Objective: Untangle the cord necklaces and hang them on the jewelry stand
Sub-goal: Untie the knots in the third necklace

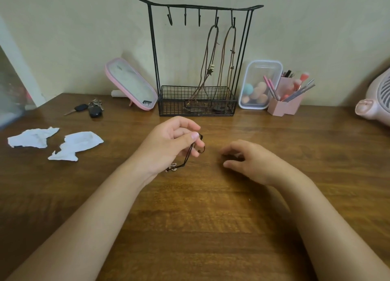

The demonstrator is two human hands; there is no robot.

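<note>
A black wire jewelry stand (155, 55) with a row of hooks and a mesh basket stands against the wall. Two brown cord necklaces (221, 55) hang from its two right hooks, their ends trailing into the basket. My left hand (168, 145) pinches a black cord necklace (188, 156) between thumb and fingers above the table; its small pendant (171, 168) dangles near my wrist. My right hand (251, 161) hovers to the right of it, fingers loosely curled, blurred, holding nothing that I can see.
Two crumpled white tissues (73, 144) lie at left on the wooden table (211, 217). Car keys (90, 109) and a pink mirror (130, 84) sit left of the stand. A clear box of sponges (258, 84), a pink brush holder (285, 99) and a pink fan (375, 103) are at right.
</note>
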